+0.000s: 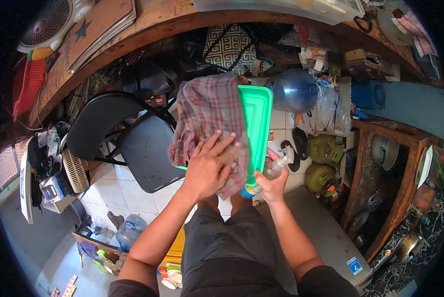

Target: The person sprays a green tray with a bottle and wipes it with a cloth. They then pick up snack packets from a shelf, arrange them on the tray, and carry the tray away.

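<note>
A green plastic tray or lid (258,114) is held up in front of my body, partly covered by a red and grey plaid cloth (209,101). My left hand (211,166) lies on the cloth with its fingers spread, pressing it against the tray. At the tray's right edge, my right hand (272,180) is closed around a clear spray bottle (274,168) with a white nozzle and also touches the tray's rim. The bottle's lower end, blue and yellow, shows under the tray.
A black folding chair (150,151) stands on the tiled floor to the left. Behind are a large blue water jug (295,90) and a wooden counter (155,27). Green gas cylinders (325,149) and a wooden rack (397,208) stand at the right.
</note>
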`<action>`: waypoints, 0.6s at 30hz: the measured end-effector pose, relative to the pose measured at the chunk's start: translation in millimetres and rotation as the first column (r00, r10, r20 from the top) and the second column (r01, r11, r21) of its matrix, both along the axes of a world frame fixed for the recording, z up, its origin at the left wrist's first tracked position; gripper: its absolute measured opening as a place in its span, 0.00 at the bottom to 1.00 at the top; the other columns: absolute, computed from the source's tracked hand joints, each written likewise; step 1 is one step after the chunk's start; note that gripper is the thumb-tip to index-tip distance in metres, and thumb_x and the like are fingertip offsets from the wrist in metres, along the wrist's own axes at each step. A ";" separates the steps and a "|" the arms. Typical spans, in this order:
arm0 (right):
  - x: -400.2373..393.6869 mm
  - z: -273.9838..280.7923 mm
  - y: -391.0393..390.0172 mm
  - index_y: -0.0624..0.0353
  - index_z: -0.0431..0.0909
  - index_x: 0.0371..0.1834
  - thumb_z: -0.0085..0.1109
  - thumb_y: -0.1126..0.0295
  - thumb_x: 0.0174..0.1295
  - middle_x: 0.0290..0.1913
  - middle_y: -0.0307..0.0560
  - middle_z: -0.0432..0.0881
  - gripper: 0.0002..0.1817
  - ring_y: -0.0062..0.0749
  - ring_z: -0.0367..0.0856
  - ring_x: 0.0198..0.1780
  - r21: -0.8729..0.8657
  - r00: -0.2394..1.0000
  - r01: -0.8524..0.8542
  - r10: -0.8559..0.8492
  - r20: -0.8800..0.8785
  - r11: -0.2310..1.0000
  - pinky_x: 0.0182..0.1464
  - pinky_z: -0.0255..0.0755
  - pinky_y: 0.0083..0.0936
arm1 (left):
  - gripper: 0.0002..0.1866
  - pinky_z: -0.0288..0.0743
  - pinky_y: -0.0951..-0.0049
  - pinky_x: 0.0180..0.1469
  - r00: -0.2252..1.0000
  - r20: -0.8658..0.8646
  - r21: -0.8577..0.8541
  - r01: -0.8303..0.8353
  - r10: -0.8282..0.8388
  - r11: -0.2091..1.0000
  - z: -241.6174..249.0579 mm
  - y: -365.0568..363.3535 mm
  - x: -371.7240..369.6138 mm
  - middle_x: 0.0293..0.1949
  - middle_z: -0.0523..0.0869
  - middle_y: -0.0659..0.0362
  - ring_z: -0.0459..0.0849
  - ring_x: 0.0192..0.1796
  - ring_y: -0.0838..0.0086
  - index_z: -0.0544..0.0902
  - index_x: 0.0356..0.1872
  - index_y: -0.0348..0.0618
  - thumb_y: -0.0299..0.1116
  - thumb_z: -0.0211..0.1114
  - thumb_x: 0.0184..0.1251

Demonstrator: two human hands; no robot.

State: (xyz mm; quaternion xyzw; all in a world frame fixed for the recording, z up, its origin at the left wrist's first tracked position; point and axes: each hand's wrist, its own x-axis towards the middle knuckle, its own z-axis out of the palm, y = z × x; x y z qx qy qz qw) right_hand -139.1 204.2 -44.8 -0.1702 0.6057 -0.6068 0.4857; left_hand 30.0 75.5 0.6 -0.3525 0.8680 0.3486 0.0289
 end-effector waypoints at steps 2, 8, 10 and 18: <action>4.6 1.3 0.9 0.71 0.71 0.65 0.67 0.82 0.47 0.48 0.49 0.84 0.36 0.28 0.83 0.48 -0.009 0.999 -0.043 0.043 -0.002 0.999 0.54 0.76 0.29 | 0.30 0.57 0.42 0.73 0.999 0.009 -0.062 0.032 -0.032 0.998 4.8 2.2 -9.8 0.75 0.67 0.60 0.62 0.76 0.53 0.73 0.71 0.52 0.42 0.62 0.66; -4.1 -24.3 3.0 0.72 0.68 0.67 0.67 0.80 0.47 0.49 0.50 0.82 0.38 0.30 0.82 0.49 0.044 0.986 -0.161 0.163 -0.040 0.986 0.55 0.75 0.31 | 0.18 0.76 0.55 0.57 0.944 0.209 -0.125 -0.235 0.257 0.964 -38.3 -48.9 -3.7 0.62 0.80 0.54 0.78 0.62 0.53 0.79 0.58 0.45 0.39 0.57 0.71; -13.2 -46.6 -2.0 0.72 0.71 0.64 0.71 0.77 0.46 0.49 0.51 0.83 0.37 0.30 0.82 0.50 0.082 0.992 -0.126 0.122 0.044 0.989 0.55 0.76 0.30 | 0.12 0.75 0.63 0.45 0.806 -0.107 0.078 -0.578 0.583 0.813 -51.2 -64.5 33.2 0.43 0.84 0.54 0.83 0.42 0.59 0.79 0.49 0.41 0.35 0.54 0.73; -41.5 -121.8 -45.7 0.64 0.76 0.57 0.71 0.73 0.47 0.44 0.49 0.84 0.30 0.24 0.83 0.46 0.275 0.898 -0.220 0.304 -0.318 0.936 0.50 0.77 0.26 | 0.14 0.68 0.75 0.40 0.442 -0.444 -0.033 -0.877 0.779 0.479 -21.8 -70.4 150.4 0.30 0.76 0.63 0.71 0.35 0.79 0.78 0.39 0.36 0.35 0.48 0.77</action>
